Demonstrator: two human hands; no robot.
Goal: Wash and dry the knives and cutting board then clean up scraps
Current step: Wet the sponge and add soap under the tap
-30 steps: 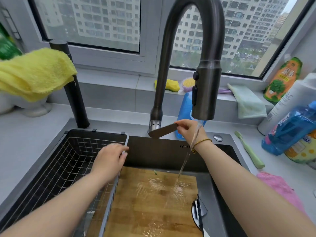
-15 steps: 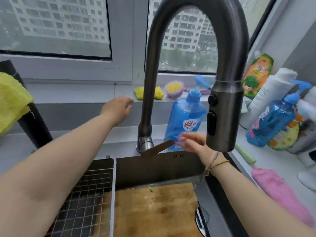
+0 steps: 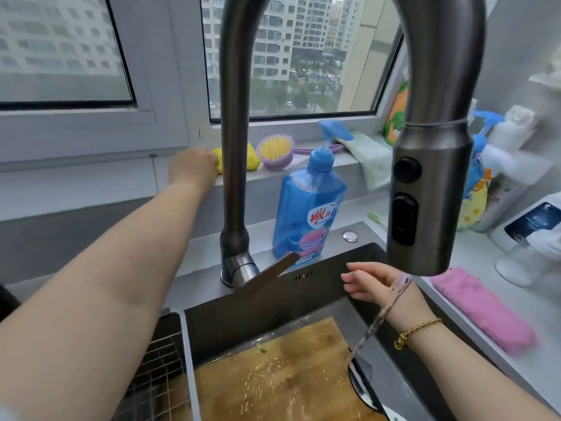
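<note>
Cutting board [image 3: 282,375] lies lengthwise toward the window [image 3: 303,56]; right hand [image 3: 373,284] grip spread, left hand [image 3: 192,168] grip unclear on sponge [image 3: 252,159].

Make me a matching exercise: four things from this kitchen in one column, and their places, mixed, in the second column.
1 sponge
2 soap bottle
3 cutting board
4 pink cloth

A in the sink
B on the counter, right of the sink
C on the window sill
D behind the sink, beside the faucet

Pairs: 1-C, 2-D, 3-A, 4-B
</note>
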